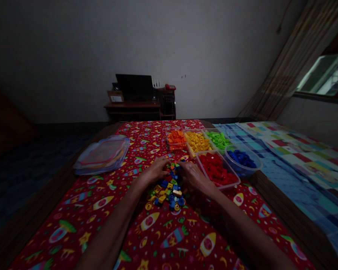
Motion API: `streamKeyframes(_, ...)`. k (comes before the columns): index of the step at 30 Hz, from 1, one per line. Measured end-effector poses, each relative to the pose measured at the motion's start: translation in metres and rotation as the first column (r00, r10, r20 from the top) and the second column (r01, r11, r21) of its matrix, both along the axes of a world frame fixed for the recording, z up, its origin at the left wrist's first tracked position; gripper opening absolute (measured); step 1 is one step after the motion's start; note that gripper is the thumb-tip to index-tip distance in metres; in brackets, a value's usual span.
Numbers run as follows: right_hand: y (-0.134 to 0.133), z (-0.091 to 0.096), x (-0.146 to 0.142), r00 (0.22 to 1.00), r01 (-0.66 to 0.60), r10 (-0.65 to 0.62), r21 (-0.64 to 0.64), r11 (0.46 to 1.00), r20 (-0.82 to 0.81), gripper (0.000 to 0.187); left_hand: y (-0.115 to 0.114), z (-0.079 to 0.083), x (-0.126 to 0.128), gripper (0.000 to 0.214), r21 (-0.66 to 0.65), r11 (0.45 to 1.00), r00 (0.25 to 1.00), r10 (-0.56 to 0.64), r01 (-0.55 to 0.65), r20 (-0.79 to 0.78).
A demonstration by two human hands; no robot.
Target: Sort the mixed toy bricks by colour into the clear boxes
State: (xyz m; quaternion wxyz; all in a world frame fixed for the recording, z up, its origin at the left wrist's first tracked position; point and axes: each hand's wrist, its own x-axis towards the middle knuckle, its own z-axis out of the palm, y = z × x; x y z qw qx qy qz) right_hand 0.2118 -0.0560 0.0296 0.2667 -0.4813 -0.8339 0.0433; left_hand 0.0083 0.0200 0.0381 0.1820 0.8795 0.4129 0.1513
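Note:
A mixed pile of small toy building bricks (169, 191) in yellow, blue, green, orange and red lies on the red patterned tablecloth (101, 225). My left hand (158, 168) reaches the far left edge of the pile, its fingers bent inward near an orange brick. Opposite it, my right hand (192, 174) curls over the far right side, close to some dark blue bricks. Both sets of fingertips are partly hidden among the bricks, and dim light hides what they pinch. Several round-ended blue and yellow pieces sit at the pile's near edge.
Clear tubs hold sorted bricks: orange bricks (177, 138), yellow bricks (197, 142), green bricks (218, 140), red bricks (216, 168) and blue bricks (241, 158). Stacked lids (103, 155) lie at left. A bed (298, 180) adjoins the table's right side. Behind stands a desk with a monitor (135, 87).

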Motion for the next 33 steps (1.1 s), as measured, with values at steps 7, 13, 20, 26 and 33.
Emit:
streamKeyframes(7,0.011,0.021,0.002,0.955,0.234,-0.228,-0.005,0.972,0.189,0.03,-0.013,0.005,0.011,0.013,0.078,0.997,0.995,-0.012,0.019,-0.096)
streamKeyframes(13,0.005,0.022,-0.009,0.909,0.252,-0.186,-0.138,0.958,0.373,0.031,-0.008,0.005,0.003,0.01,0.128,0.991,1.0,-0.024,0.026,-0.016)
streamKeyframes(20,0.011,0.01,0.002,0.961,0.185,-0.159,-0.099,0.978,0.224,0.034,-0.011,0.001,0.013,0.01,0.134,0.99,0.997,-0.037,0.045,-0.065)
streamKeyframes(26,0.017,0.0,0.009,0.999,0.053,-0.053,0.012,0.999,0.001,0.031,-0.012,-0.001,0.013,0.005,0.151,0.987,0.993,-0.033,0.05,-0.117)
streamKeyframes(33,0.015,0.006,0.021,0.997,0.071,-0.069,0.077,0.995,-0.023,0.017,-0.002,0.004,0.008,0.008,0.151,0.987,0.998,0.055,-0.053,-0.006)
